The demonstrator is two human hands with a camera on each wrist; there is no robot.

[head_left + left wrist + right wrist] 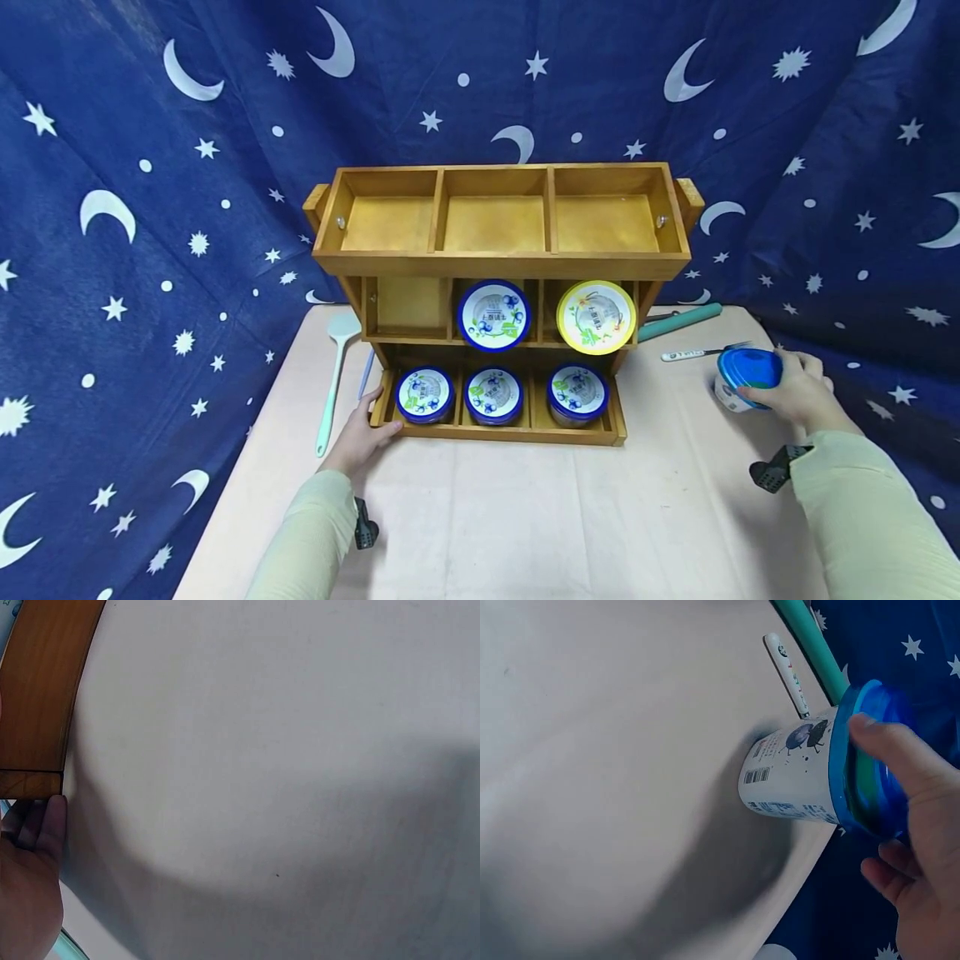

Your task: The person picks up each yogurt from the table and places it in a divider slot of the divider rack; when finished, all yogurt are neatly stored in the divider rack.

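My left hand (365,440) grips the lower left corner of a tiered wooden rack (501,265), thumb at the front edge and fingers along the side. In the left wrist view its fingertips (54,817) meet the rack's end. At the far right my right hand (806,392) holds a white tub with a blue lid (750,368), thumb on the lid's rim. The right wrist view shows the tub's printed side and barcode; some fingers are hidden behind the lid. Blue-rimmed tubs (493,396) sit in all three bottom compartments.
The middle tier carries another blue-rimmed tub (494,315) and a yellow-rimmed tub (596,317). A pale green spatula (334,383) lies left of the rack. On the right are a green rod (680,322) and a white-handled utensil (690,355). A starry blue cloth (480,83) hangs behind.
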